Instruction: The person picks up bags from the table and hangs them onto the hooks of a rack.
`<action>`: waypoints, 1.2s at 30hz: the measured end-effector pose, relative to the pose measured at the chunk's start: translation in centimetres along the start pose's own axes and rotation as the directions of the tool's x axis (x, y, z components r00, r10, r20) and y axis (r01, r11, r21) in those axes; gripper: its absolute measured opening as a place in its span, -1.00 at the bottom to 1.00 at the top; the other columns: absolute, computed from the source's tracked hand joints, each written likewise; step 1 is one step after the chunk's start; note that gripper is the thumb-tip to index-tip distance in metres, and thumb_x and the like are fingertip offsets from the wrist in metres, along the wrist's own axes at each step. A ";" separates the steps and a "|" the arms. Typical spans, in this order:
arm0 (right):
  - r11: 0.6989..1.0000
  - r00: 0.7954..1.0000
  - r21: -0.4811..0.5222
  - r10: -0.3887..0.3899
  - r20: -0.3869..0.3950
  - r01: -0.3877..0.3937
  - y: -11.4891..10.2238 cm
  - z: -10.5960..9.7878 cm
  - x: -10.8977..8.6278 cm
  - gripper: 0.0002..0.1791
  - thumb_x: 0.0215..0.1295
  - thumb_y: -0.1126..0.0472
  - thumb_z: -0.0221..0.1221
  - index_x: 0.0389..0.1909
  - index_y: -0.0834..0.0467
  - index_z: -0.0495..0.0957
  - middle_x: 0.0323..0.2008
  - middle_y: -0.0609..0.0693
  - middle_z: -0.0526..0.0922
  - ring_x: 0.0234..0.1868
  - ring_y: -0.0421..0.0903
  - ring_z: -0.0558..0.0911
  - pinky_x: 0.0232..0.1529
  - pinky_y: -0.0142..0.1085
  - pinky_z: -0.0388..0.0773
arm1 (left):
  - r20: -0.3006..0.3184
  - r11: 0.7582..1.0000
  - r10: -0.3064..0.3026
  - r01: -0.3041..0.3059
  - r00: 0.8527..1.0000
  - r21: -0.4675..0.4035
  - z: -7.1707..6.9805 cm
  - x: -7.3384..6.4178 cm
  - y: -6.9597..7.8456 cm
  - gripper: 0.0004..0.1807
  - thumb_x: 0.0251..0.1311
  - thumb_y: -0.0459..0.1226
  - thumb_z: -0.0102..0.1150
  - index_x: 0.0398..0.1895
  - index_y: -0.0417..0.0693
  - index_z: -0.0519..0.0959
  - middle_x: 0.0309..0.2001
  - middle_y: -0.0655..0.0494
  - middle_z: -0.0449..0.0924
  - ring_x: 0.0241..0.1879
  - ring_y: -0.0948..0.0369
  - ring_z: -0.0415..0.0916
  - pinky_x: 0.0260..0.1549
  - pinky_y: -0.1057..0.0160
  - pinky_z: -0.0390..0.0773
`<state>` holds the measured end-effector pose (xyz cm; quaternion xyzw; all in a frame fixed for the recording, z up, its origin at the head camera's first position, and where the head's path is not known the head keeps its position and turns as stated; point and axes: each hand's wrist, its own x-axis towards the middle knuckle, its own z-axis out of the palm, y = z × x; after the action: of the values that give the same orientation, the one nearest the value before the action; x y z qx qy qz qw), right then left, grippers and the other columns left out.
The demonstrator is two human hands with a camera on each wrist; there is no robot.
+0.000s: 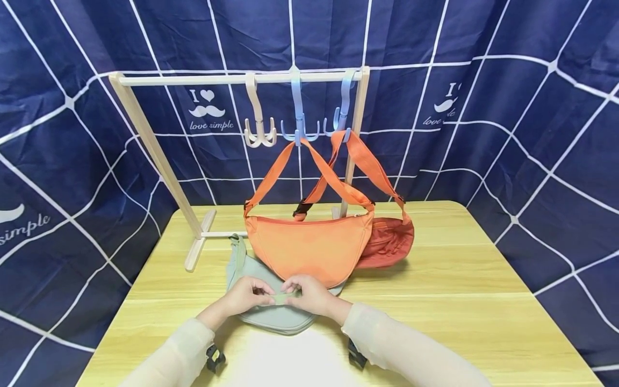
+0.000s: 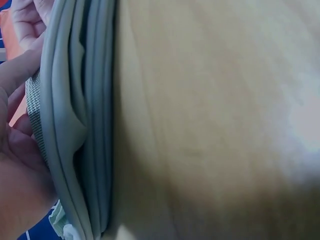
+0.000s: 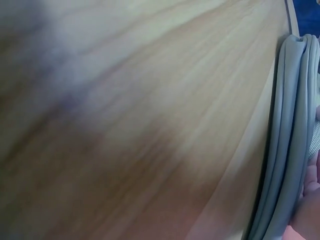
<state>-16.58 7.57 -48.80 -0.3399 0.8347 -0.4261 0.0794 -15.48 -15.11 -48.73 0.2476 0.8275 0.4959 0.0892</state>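
Observation:
A grey-green bag (image 1: 285,321) lies flat on the table, partly covered by the hanging orange bag. Above it, my left hand (image 1: 246,295) and right hand (image 1: 310,295) pinch a short stretch of light green strap (image 1: 280,299) between thumbs and fingers, a small gap apart. In the left wrist view the woven strap (image 2: 34,100) runs beside the layered edge of the bag (image 2: 57,110). Only the right hand's fingers (image 3: 311,185) show at the edge of the right wrist view, behind the bag's folded rim (image 3: 295,130).
A wooden rack (image 1: 193,80) carries a beige hook (image 1: 260,131) and two blue hooks (image 1: 300,126). The orange bag (image 1: 309,242) hangs from the middle one, a red bag (image 1: 389,244) with an orange strap from the right one. Dark blue gridded curtains (image 1: 483,134) surround the wooden table (image 1: 459,301).

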 end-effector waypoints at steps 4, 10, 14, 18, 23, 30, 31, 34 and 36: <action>1.000 1.000 -0.008 0.003 0.029 -0.003 0.0 -0.2 0.1 -0.87 0.11 0.27 0.36 -0.31 0.09 0.63 -0.42 -0.22 0.56 -0.35 -0.29 0.49 -0.27 -0.40 0.44 | 0.031 0.999 -0.006 0.007 0.999 -0.040 -0.2 0.1 0.3 -0.91 0.04 -0.34 0.38 -0.41 -0.20 0.70 -0.53 0.19 0.61 -0.58 0.41 0.35 -0.57 0.43 0.37; 1.000 0.997 0.015 -0.013 0.071 0.012 -0.3 -0.7 0.2 -0.95 0.14 0.23 0.34 -0.40 0.10 0.65 -0.52 -0.28 0.54 -0.52 -0.37 0.40 -0.45 -0.46 0.40 | 0.063 0.997 0.024 -0.020 0.998 -0.068 -0.8 0.0 0.8 -0.90 0.06 -0.36 0.35 -0.40 -0.26 0.69 -0.51 0.10 0.63 -0.58 0.41 0.37 -0.58 0.43 0.39; 0.998 0.997 0.056 -0.030 0.070 0.026 -0.5 -1.1 0.2 -0.95 0.18 0.24 0.32 -0.39 0.13 0.65 -0.53 -0.26 0.54 -0.55 -0.36 0.37 -0.50 -0.47 0.35 | 0.085 0.996 0.045 -0.038 0.995 -0.079 -1.2 0.0 1.0 -0.88 0.10 -0.35 0.32 -0.39 -0.28 0.66 -0.49 0.13 0.63 -0.54 0.40 0.41 -0.53 0.40 0.45; 0.995 0.999 0.094 -0.026 0.046 0.022 -0.9 -1.4 0.2 -0.95 0.19 0.22 0.30 -0.38 0.12 0.66 -0.56 -0.25 0.54 -0.55 -0.34 0.38 -0.50 -0.46 0.33 | 0.095 0.996 0.047 -0.039 0.994 -0.080 -1.6 0.2 1.1 -0.89 0.13 -0.33 0.30 -0.39 -0.25 0.66 -0.48 0.16 0.62 -0.52 0.36 0.46 -0.48 0.34 0.50; 0.993 1.000 0.112 -0.024 -0.003 0.024 -1.1 -1.5 0.2 -0.92 0.19 0.18 0.31 -0.40 0.10 0.67 -0.57 -0.25 0.53 -0.51 -0.31 0.41 -0.46 -0.43 0.36 | 0.107 0.991 0.060 -0.046 0.992 -0.123 -1.9 0.3 1.5 -0.90 0.16 -0.36 0.27 -0.37 -0.28 0.64 -0.44 0.07 0.64 -0.52 0.18 0.58 -0.47 0.14 0.61; 0.992 0.997 0.124 0.006 -0.081 0.004 -1.6 -1.5 0.2 -0.95 0.15 0.23 0.34 -0.41 0.12 0.66 -0.60 -0.17 0.48 -0.57 -0.30 0.37 -0.55 -0.46 0.28 | 0.077 0.992 0.034 -0.025 0.996 -0.121 -2.4 0.3 2.4 -0.93 0.18 -0.36 0.25 -0.35 -0.21 0.66 -0.47 0.07 0.61 -0.59 0.04 0.55 -0.52 0.02 0.58; 0.992 0.996 0.125 0.010 -0.087 0.001 -1.7 -1.5 0.3 -0.95 0.15 0.25 0.34 -0.42 0.15 0.66 -0.60 -0.15 0.48 -0.58 -0.30 0.36 -0.57 -0.46 0.27 | 0.072 0.993 0.036 -0.027 0.997 -0.119 -2.4 0.3 2.5 -0.94 0.18 -0.37 0.25 -0.35 -0.21 0.66 -0.46 0.06 0.60 -0.60 0.05 0.54 -0.53 0.00 0.57; 0.991 0.994 0.133 0.011 -0.113 0.004 -2.1 -1.8 0.4 -0.95 0.14 0.30 0.33 -0.43 0.19 0.66 -0.62 -0.10 0.46 -0.62 -0.29 0.33 -0.60 -0.46 0.24 | 0.052 0.993 0.048 -0.042 0.997 -0.110 -2.6 0.3 3.0 -0.95 0.18 -0.41 0.24 -0.36 -0.26 0.64 -0.45 0.01 0.59 -0.61 0.14 0.50 -0.57 -0.02 0.56; 0.991 0.991 0.131 -0.006 -0.132 0.024 -2.4 -2.1 0.4 -0.95 0.14 0.28 0.34 -0.45 0.15 0.66 -0.63 -0.15 0.45 -0.62 -0.31 0.32 -0.60 -0.47 0.24 | 0.036 0.995 0.046 -0.043 0.998 -0.087 -2.8 0.3 3.9 -0.95 0.16 -0.45 0.23 -0.37 -0.31 0.63 -0.45 -0.05 0.58 -0.61 0.18 0.48 -0.59 -0.02 0.56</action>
<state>-16.52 7.69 -45.58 -0.3115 0.8053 -0.5026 0.0436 -15.61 -15.61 -43.92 0.2713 0.7978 0.5282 0.1046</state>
